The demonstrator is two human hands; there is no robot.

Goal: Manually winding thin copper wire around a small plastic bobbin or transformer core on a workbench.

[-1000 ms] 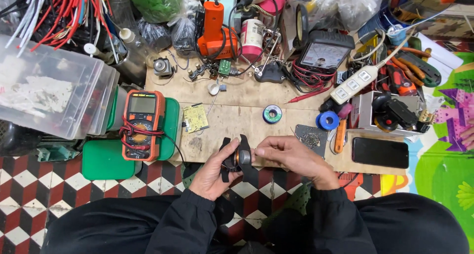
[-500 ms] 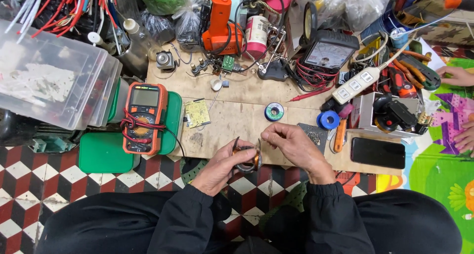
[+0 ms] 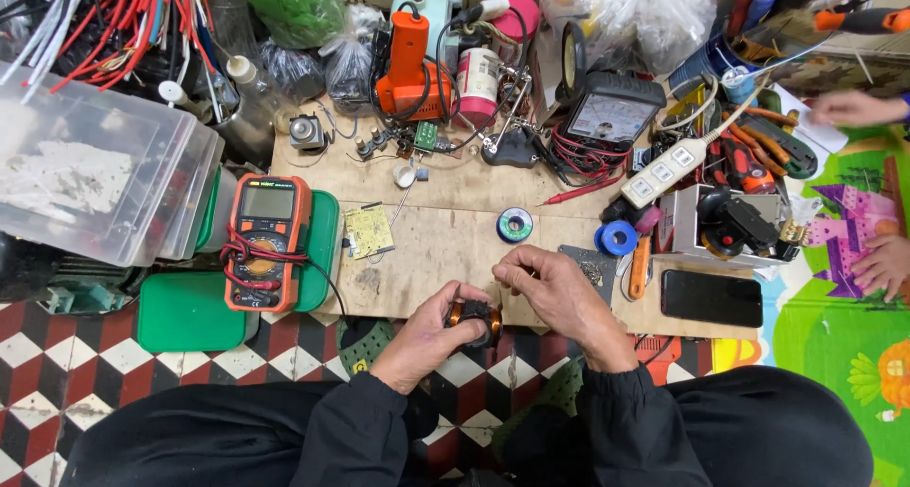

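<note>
A small round coil [image 3: 474, 318] with a black core and glossy copper-coloured windings sits low in the middle of the frame, just past the near edge of the wooden board [image 3: 445, 250]. The left hand [image 3: 427, 340] cups it from below and to the left, fingers curled and pressed against its side. The right hand [image 3: 555, 293] arches over it from the right, thumb and forefinger pinched together just above the coil; whether something thin lies between them cannot be told. The board is pale, scuffed and stained plywood. On it, just above the hands, lie a small spool of solder [image 3: 515, 225] with a green centre, a roll of blue tape [image 3: 618, 238] and a little yellowish circuit board [image 3: 368, 230]. To the left, an orange multimeter [image 3: 265, 241] with red leads wrapped round it rests on flat green plastic lids [image 3: 194, 312]. A flat black phone [image 3: 711, 297] lies at the right end of the board. In the upper left, frosted clear plastic boxes [image 3: 95, 179] are stacked beneath a tangle of red and white wires [image 3: 123, 23]. An orange heat tool [image 3: 408, 65] stands at the top centre. The floor [image 3: 66, 364] is a glossy red, white and black check.
</note>
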